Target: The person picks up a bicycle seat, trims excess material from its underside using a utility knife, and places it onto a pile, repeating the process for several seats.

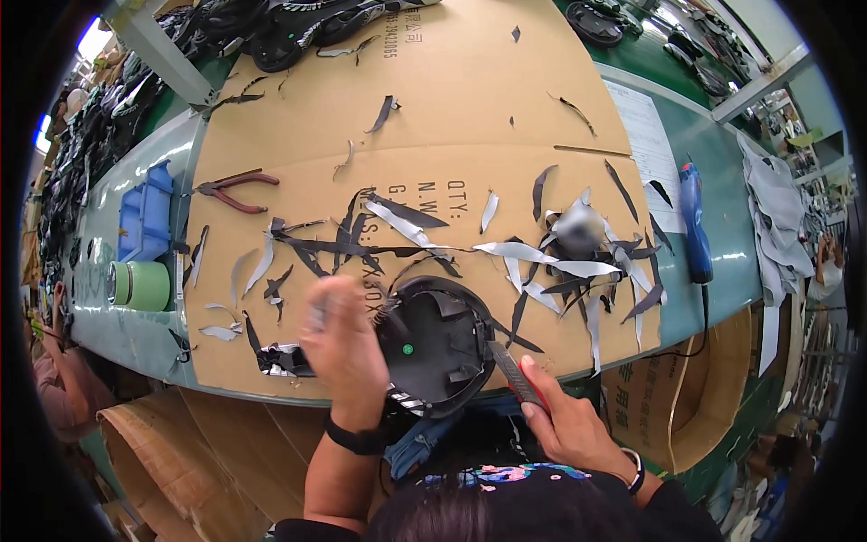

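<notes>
A black rounded, hollow moulded piece (pixel 440 348) with a small green dot inside lies at the cardboard's near edge, in front of me. My right hand (pixel 567 423) is closed around a utility knife (pixel 526 379) with a red and dark body. Its blade end is against the right rim of the black piece. At the left side of that piece is my left hand (pixel 343 339), raised and blurred by motion. Its fingers are too smeared to show whether it holds anything. Black and grey fabric scraps (pixel 397 226) lie scattered beyond the piece.
Red-handled pliers (pixel 237 191), a blue bin (pixel 144 212) and a green roll (pixel 140 285) are on the left. To the right are a blue corded tool (pixel 694 221), a paper sheet (pixel 643 149) and a pile of scraps. Open cardboard boxes (pixel 695 388) stand below the table edge.
</notes>
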A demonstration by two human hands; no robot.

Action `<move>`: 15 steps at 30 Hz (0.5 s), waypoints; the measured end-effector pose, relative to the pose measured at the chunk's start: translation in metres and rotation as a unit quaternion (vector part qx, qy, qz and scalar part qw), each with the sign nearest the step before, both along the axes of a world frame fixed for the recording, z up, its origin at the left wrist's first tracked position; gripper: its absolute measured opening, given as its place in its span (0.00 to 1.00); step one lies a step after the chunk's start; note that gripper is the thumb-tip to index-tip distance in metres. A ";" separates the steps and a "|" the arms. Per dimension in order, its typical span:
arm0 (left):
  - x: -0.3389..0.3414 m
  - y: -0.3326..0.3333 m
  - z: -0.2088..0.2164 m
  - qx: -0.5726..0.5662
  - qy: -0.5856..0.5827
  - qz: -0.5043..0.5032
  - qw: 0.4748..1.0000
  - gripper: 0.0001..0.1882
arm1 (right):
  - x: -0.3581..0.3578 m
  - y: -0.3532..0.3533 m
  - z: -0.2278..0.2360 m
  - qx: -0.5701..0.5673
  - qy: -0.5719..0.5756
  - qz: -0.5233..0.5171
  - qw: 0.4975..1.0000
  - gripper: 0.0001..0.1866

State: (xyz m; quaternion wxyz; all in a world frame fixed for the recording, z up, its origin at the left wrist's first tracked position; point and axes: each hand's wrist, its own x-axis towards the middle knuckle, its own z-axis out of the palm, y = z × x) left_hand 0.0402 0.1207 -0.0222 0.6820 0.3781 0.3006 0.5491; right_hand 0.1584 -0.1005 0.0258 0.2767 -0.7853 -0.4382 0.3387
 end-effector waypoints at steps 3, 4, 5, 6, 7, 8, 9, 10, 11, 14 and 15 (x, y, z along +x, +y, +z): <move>0.003 0.006 0.008 -0.030 -0.092 -0.006 0.995 0.12 | -0.001 0.002 0.009 -0.006 0.008 -0.024 1.000 0.30; 0.010 0.008 0.018 -0.010 0.015 -0.013 1.000 0.17 | 0.003 0.008 0.006 0.015 -0.018 -0.004 1.000 0.29; 0.012 0.010 0.026 0.011 0.123 -0.020 0.992 0.23 | 0.010 0.016 0.010 -0.010 -0.016 0.001 1.000 0.28; 0.003 0.020 0.032 0.014 0.123 -0.021 0.992 0.23 | 0.020 0.020 0.011 -0.007 -0.016 -0.001 1.000 0.28; -0.021 0.041 0.038 0.080 0.341 -0.211 0.913 0.28 | 0.026 0.025 0.012 -0.003 -0.042 0.032 0.999 0.28; -0.036 0.053 0.043 0.138 0.526 -0.381 0.748 0.34 | 0.032 0.029 0.013 0.002 -0.071 0.062 0.995 0.27; -0.039 0.056 0.044 0.121 0.488 -0.420 0.756 0.35 | 0.037 0.035 0.014 0.032 -0.090 0.078 0.992 0.28; -0.040 0.056 0.048 0.124 0.491 -0.415 0.756 0.35 | 0.042 0.043 0.014 0.039 -0.090 0.080 0.992 0.28; -0.039 0.056 0.054 0.111 0.474 -0.441 0.754 0.32 | 0.048 0.053 0.011 0.047 -0.086 0.110 0.989 0.28; -0.041 0.041 0.043 0.023 0.443 -0.451 0.775 0.23 | 0.049 0.057 -0.011 0.035 -0.149 0.175 0.973 0.31; -0.044 0.032 0.036 -0.018 0.410 -0.400 0.820 0.22 | 0.043 0.051 -0.026 0.062 -0.135 0.163 0.975 0.32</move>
